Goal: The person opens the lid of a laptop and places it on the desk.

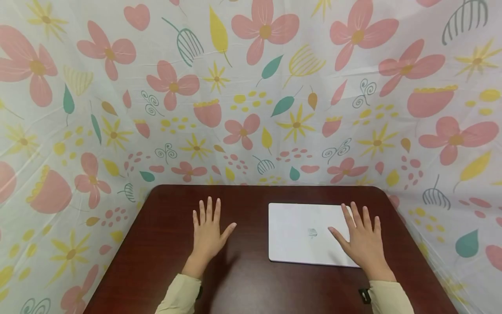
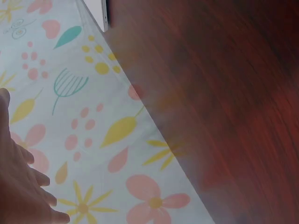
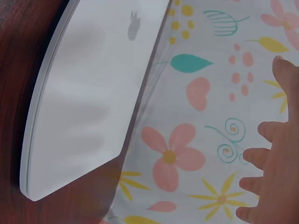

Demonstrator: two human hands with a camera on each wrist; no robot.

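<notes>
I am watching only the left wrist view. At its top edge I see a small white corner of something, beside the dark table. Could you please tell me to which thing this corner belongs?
Observer: It belongs to a closed laptop, which has a grey logo in the middle of its top.
Operator: Thank you, this is clear. Is there something near the other end of the laptop, which I cannot see?
Observer: Yes, the right hand. In the head view, with its fingers spread, it overlaps the laptop's right end; I cannot tell if they touch.
</notes>
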